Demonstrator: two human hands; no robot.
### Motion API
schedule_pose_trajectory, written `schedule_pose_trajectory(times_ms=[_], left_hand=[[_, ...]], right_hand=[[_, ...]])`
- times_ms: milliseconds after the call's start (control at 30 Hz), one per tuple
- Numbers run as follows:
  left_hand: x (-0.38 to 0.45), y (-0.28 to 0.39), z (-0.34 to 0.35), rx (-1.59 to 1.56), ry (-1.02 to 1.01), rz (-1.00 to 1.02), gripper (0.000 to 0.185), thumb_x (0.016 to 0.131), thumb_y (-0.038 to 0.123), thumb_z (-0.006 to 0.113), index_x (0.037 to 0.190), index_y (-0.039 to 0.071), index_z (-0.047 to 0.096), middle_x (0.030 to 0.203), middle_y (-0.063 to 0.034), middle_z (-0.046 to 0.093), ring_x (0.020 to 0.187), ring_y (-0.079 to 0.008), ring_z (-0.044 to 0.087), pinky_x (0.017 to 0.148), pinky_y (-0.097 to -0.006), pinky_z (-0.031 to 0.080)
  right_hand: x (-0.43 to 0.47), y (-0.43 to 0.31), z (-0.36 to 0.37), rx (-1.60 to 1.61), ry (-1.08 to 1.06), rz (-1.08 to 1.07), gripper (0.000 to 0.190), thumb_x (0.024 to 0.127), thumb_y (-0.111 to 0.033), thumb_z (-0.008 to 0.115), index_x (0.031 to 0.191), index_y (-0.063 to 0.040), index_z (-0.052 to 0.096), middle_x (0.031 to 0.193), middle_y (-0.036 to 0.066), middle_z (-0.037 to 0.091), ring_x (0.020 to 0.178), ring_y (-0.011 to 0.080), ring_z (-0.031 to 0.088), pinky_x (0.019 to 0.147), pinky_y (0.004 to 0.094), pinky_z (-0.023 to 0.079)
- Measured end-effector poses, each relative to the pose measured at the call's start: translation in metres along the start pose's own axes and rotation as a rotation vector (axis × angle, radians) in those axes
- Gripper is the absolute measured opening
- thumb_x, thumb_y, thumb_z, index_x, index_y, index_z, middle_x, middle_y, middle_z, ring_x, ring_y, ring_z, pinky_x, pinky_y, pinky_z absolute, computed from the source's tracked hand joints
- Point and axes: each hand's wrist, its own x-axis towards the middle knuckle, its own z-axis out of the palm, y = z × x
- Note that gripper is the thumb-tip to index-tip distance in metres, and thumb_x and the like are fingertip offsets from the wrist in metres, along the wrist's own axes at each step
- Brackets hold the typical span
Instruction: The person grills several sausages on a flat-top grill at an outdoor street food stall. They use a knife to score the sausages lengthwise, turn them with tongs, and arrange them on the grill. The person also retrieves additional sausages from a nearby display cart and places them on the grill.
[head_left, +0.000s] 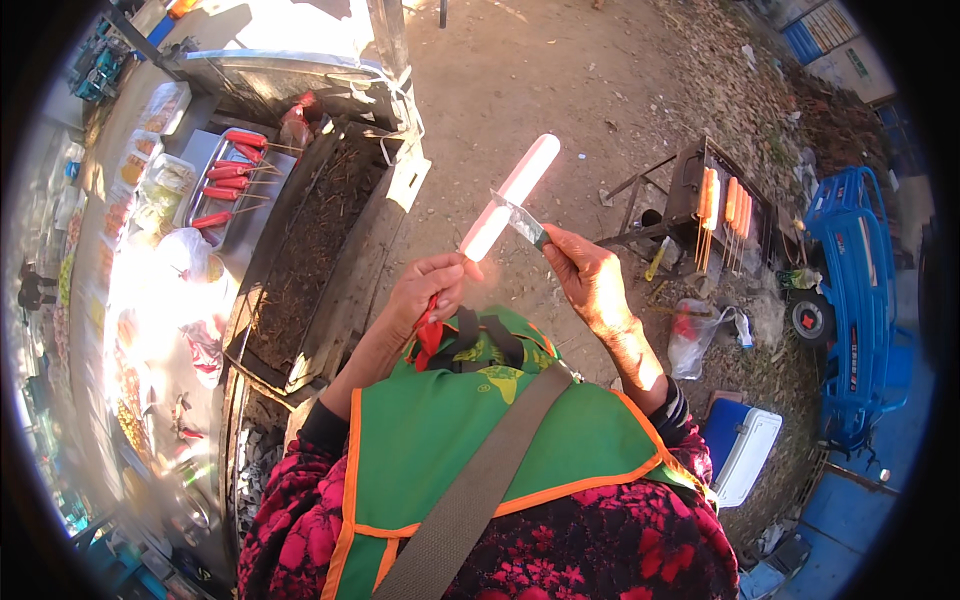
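My left hand (435, 289) grips the lower end of a pale pink sausage (510, 195), whose stick is mostly hidden by the fingers. A strip of red cloth or plastic (428, 334) hangs at that hand. In my right hand (589, 277) is a short knife (523, 219) with a green handle; its flat metal blade lies across the middle of the sausage. The sausage points up and to the right, over bare ground. A tray (199, 196) with several red skewered sausages (227, 182) stands to the left.
A long wooden-sided trough (360, 232) runs along my left, beside a table with food containers (166, 180). On the right, several skewered sausages (737, 206) rest at a dark metal grill (686, 180). Beyond are a plastic bag (690, 341), a blue-and-white cooler (746, 454) and a blue cart (855, 300).
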Motion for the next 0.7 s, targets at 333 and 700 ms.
schedule_pose_trajectory(times_ms=[333,700], left_hand=[[-0.002,-0.003,-0.001,0.011,-0.029,0.013,0.024,0.094,0.017,0.048,0.098,-0.004,0.059,0.053,0.0032,0.038,0.037,-0.0036,0.033,0.035,-0.0176,0.025],[-0.003,-0.001,-0.003,0.019,0.000,-0.021,0.024,0.093,0.015,0.048,0.097,-0.006,0.058,0.053,0.0026,0.039,0.037,-0.0039,0.033,0.035,-0.0175,0.025]], right_hand=[[0.008,0.010,-0.008,-0.031,0.120,-0.029,0.022,0.084,-0.012,0.063,0.107,-0.008,0.064,0.084,0.011,0.066,0.072,0.0264,0.065,0.062,0.0309,0.052],[0.015,0.014,-0.018,-0.039,0.091,0.071,0.023,0.086,-0.015,0.062,0.107,-0.008,0.063,0.087,0.013,0.066,0.074,0.0272,0.065,0.065,0.0311,0.052]])
